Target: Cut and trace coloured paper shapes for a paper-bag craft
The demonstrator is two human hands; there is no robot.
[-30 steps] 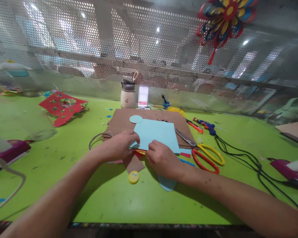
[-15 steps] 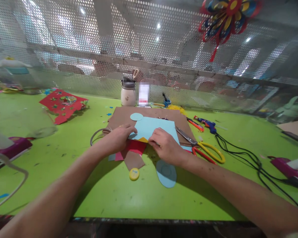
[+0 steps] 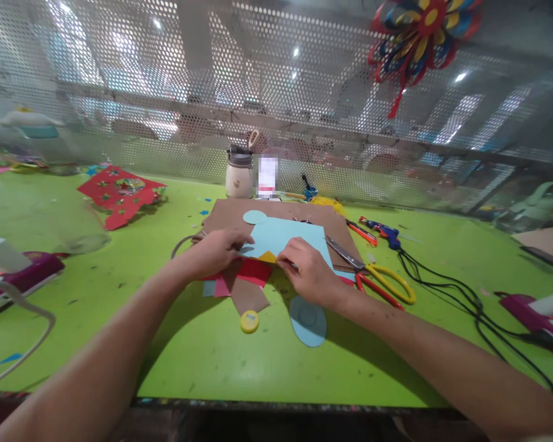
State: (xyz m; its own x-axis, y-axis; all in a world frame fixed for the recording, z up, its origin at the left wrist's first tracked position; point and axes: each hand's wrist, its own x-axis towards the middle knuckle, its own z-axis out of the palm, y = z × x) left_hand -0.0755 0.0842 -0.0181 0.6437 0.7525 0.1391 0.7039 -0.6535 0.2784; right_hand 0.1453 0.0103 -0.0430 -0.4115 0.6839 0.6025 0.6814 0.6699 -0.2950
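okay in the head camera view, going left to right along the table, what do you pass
Pink glue gun → red star-cut paper → left hand → right hand → yellow-handled scissors → black cable → second pink glue gun.

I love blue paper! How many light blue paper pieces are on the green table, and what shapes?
Small circle: 1
Big sheet under both hands: 1
Oval piece near the right hand: 1
Total: 3

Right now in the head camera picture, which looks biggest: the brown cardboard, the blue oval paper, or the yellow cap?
1. brown cardboard, far the largest.
2. blue oval paper.
3. yellow cap, smallest.
The oval and cap lie side by side, so nearness doesn't mislead.
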